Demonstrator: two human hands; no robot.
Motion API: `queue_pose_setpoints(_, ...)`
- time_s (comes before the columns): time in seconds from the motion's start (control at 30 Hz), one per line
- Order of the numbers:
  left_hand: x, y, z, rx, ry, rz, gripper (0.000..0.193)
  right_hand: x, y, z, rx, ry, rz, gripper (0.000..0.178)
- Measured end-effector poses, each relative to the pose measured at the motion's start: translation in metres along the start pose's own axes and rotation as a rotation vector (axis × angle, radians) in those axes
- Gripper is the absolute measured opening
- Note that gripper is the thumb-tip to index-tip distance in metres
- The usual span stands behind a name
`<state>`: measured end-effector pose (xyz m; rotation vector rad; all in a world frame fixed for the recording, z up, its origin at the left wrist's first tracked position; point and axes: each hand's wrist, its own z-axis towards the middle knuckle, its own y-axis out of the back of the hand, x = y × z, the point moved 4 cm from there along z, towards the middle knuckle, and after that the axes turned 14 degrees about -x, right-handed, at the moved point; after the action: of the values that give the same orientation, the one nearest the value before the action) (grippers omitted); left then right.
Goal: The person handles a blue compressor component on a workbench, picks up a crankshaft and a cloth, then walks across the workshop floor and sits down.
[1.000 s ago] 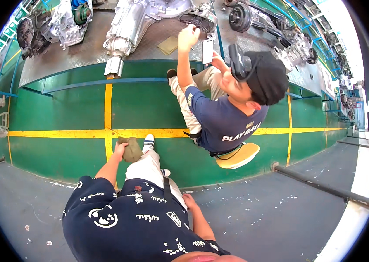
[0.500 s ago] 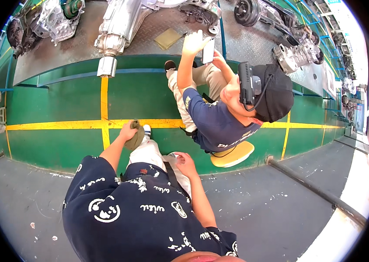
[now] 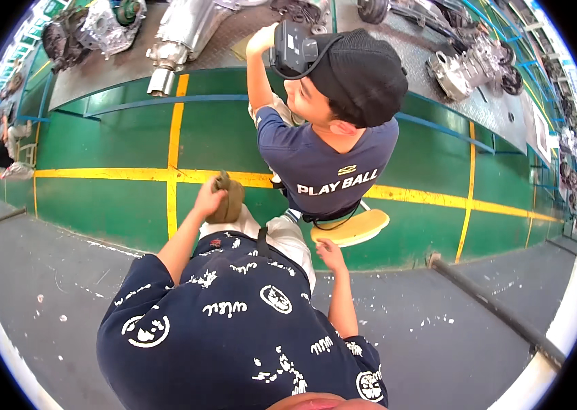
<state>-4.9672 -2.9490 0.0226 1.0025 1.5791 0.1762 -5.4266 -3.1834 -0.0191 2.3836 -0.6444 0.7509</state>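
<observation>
An olive-green folded cloth (image 3: pixel 231 205) hangs from my left hand (image 3: pixel 209 197), whose fingers are closed around its upper edge. It is held out in front of my light trousers, above the green floor. My right hand (image 3: pixel 330 255) is at my right side, with its fingers loosely bent, somewhat apart, and nothing visible in them. Just beyond it is the yellow seat of a stool (image 3: pixel 357 229). A co-worker in a navy T-shirt (image 3: pixel 329 164) and black cap, with a device strapped at the front, stands close ahead; one raised hand (image 3: pixel 261 39) shows beside the device.
Metal workbenches (image 3: pixel 114 85) with blue frames run along the far side. On them lie a silver gearbox housing (image 3: pixel 186 37), a dark casing (image 3: pixel 63 42) and an engine-like assembly (image 3: pixel 466 72). Yellow lines cross the green floor (image 3: pixel 104 140). A dark pipe (image 3: pixel 493 307) lies at the right.
My body has moved forward and closer to the co-worker. The co-worker now appears more upright, off the stool. My right hand has swung away from my trousers; the left still grips the cloth.
</observation>
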Motion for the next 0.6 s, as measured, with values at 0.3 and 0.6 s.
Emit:
queue_pose_setpoints(0.3, 0.032, 0.048, -0.036, -0.258, 0.001, 0.182, 0.055, 0.088, 0.005, 0.028, 0.184, 0.379, -0.287, 0.046)
queue_pose_setpoints(0.6, 0.215, 0.121, -0.122, -0.492, 0.263, 0.308, 0.047, 0.253, -0.136, -0.108, 0.793, 0.433, 0.115, 0.039)
